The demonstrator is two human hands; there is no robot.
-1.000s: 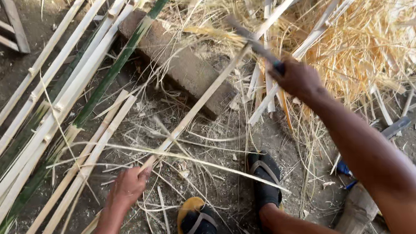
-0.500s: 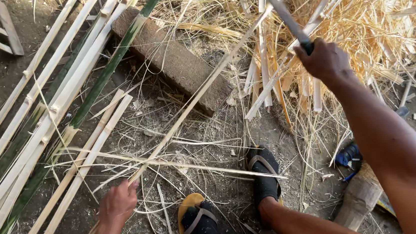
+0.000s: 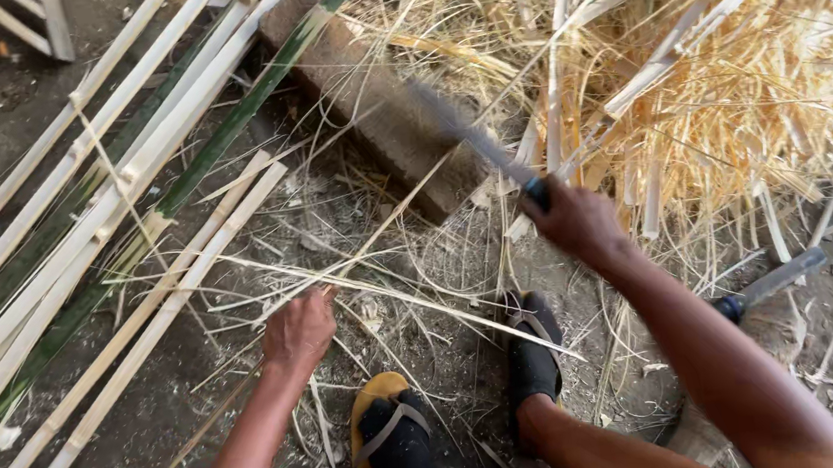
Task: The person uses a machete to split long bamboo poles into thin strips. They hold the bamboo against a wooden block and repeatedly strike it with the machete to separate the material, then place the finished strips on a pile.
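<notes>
My right hand (image 3: 576,220) grips the handle of a long knife (image 3: 473,139), whose blurred blade points up-left over a wooden block (image 3: 375,107). My left hand (image 3: 299,330) holds the near end of a thin bamboo strip (image 3: 404,200) that runs up-right onto the block. The blade is close above that strip, at the block's right edge.
Long split bamboo slats (image 3: 103,211) and a green bamboo pole (image 3: 237,129) lie at the left. A heap of pale shavings (image 3: 725,87) fills the upper right. My sandalled feet (image 3: 394,437) rest below on dirt. A second tool (image 3: 767,284) lies at the right.
My right hand has swung the knife down from raised over the shavings to just above the block. The left hand has moved up and right along the strip.
</notes>
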